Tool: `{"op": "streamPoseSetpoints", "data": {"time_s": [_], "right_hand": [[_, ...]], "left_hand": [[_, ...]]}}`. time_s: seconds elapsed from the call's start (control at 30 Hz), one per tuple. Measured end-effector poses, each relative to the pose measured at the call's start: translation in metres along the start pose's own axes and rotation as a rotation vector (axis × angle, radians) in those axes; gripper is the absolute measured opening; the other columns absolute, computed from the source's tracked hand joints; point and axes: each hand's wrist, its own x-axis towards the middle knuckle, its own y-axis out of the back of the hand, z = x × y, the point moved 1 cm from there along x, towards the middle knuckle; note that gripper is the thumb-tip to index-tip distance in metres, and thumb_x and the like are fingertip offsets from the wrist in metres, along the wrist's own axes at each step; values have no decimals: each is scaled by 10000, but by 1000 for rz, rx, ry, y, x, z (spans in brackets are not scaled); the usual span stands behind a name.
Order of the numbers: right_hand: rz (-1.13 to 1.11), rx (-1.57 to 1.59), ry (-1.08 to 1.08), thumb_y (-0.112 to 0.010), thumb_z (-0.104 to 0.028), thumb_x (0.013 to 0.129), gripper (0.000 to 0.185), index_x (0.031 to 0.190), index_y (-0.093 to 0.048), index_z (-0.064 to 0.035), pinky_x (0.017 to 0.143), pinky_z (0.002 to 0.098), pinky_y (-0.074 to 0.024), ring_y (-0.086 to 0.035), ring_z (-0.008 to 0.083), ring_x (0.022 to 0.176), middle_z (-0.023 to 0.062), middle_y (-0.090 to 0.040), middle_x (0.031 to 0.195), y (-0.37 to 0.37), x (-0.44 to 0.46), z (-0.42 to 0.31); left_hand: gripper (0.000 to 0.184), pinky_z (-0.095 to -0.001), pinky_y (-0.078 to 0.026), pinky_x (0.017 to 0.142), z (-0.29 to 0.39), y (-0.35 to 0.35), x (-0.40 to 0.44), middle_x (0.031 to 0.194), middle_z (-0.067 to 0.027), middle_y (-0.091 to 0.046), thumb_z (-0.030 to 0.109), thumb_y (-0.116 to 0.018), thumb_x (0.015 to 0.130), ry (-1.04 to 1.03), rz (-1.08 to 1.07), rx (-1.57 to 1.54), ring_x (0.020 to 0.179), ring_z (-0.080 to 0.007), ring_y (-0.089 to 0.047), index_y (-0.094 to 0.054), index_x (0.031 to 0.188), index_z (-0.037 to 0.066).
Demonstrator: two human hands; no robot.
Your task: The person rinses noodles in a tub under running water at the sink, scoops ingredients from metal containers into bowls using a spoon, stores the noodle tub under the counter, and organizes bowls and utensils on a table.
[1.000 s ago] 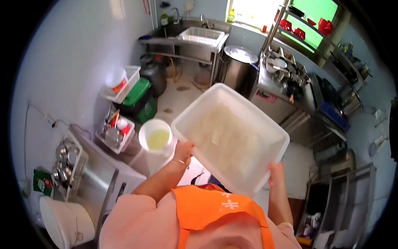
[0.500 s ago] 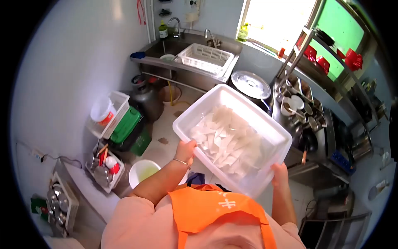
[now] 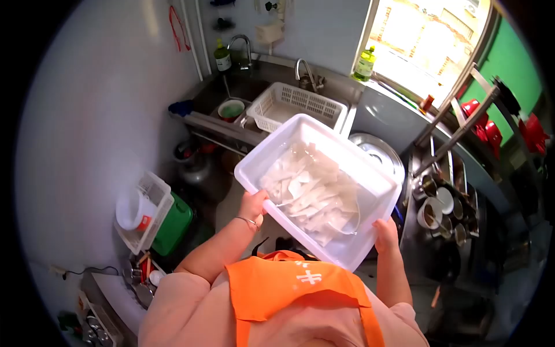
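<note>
Person in an orange apron [image 3: 300, 289] holds a white plastic tub [image 3: 376, 202] w/ both hands, midair in front of the body. Left hand [image 3: 252, 207] grasps the near-left rim; right hand [image 3: 385, 234] grips the right side, fingers mostly hidden. Inside: pale flat strips [image 3: 312, 191], poss. in shallow water; can't tell. Step in hand is prob. a two-handed carry; next move calls for keeping both grips firm & tub level, so nothing slops.

Small kitchen. Far side: metal sink [image 3: 222, 128] w/ white basket [image 3: 266, 122], bottle [image 3: 365, 63] by bright window [image 3: 433, 34]. Left: green bin lid [image 3: 173, 225]. Right: counter w/ pots, approx. half in shadow.
</note>
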Motion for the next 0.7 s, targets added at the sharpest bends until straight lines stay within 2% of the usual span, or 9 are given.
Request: {"op": "streamPoseSetpoints", "data": {"time_s": [0.17,0.37,0.57,0.7], "right_hand": [[-28,47,-18,-458,-4,639,486,1119,-494,68,811,326,-429,-541,230,920,109,-565,1004,-33,94,-19],[101,-49,-61,-487,-20,656,444,1093,-512,53,771,308,-428,-530,195,873,84,-560,962,-64,179,-29],[192,-21,-49,-497,-16,663,399,1057,-522,47,740,303,-432,-528,182,836,74,-562,930,-90,227,-34],[307,-28,-110,-482,-4,657,411,1062,-516,57,752,304,-438,-540,195,850,88,-566,945,-109,244,-29]], "left_hand": [[389,-321,-482,533,40,-32,85,878,-84,-533,-17,-492,700,39,12,-9,713,-206,-570,-471,1088,11],[403,-336,-506,573,47,-46,194,920,-92,-529,-15,-487,707,99,-21,-3,734,-226,-581,-449,1107,2],[412,-363,-534,624,64,-65,277,935,-94,-532,-7,-491,728,173,-99,14,770,-228,-598,-438,1136,7],[392,-350,-543,629,105,-77,313,958,-91,-541,26,-511,766,245,-197,119,789,-216,-607,-433,1149,13]]}}
